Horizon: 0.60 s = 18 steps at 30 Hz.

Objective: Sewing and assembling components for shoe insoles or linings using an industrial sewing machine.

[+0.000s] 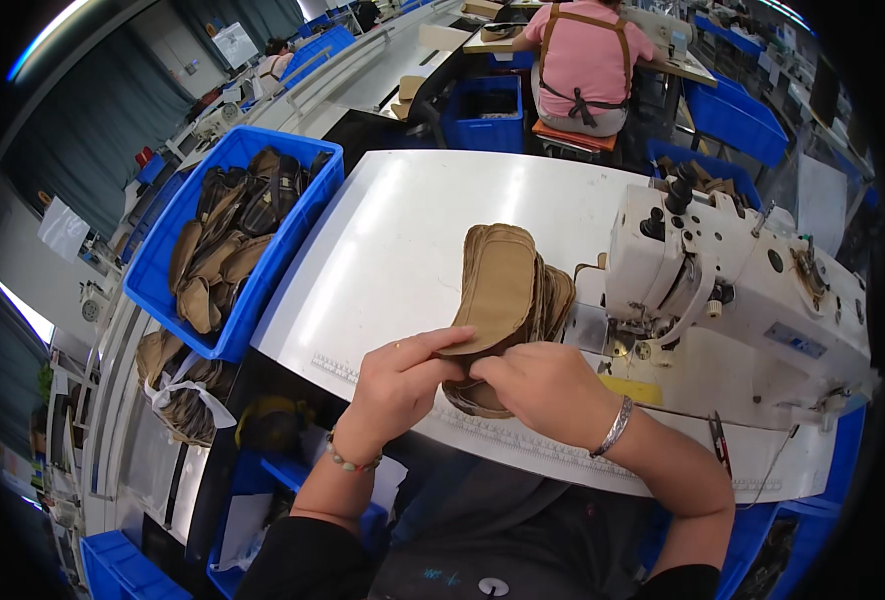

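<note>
A stack of brown, rounded, stitched fabric pieces [502, 275] lies on the white sewing table, left of the sewing machine's needle area. My left hand [407, 375] is closed on the near end of the top piece, one finger lying over its surface. Beside it, my right hand [547, 390] has its fingers curled at the near edge of the same pieces; its fingertips are partly hidden. More brown pieces [477, 398] show under and between my hands. The white sewing machine [742, 280] stands to the right of the stack.
A blue bin [332, 165] full of brown and dark pieces stands at the table's left edge. A tied bundle [187, 390] sits below it. Thread snips [719, 440] lie near the machine. A printed ruler strip [552, 448] runs along the front edge. Ahead sits a co-worker [584, 60] in pink.
</note>
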{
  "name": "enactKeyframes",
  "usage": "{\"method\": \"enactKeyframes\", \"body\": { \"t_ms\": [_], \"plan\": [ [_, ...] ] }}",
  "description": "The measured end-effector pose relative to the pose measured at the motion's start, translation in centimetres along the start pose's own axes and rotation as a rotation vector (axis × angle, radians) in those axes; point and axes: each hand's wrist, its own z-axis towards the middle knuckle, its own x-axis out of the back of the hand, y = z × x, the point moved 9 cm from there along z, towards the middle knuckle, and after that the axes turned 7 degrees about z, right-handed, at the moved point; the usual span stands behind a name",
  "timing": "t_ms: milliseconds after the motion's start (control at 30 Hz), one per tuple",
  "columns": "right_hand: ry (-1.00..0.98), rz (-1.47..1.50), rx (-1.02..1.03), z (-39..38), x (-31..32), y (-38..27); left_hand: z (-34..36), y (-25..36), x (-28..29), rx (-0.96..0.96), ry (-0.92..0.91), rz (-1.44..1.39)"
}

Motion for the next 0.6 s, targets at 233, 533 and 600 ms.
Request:
{"method": "enactKeyframes", "body": {
  "t_ms": [233, 533, 600],
  "plan": [
    [0.202, 0.266, -0.136, -0.8, 2.2, 2.4, 0.5, -0.7, -0.4, 0.183, -0.140, -0.274],
    [0.198, 0.349, -0.276, -0.5, 3.9, 2.6, 0.3, -2.6, -1.0, 0.343, -0.149, -0.231],
    [0.149, 0.261, -0.171, -0.3, 4.1, 2.1, 0.3, -2.5, -1.3, 0.358, -0.143, -0.194]
  ]
}}
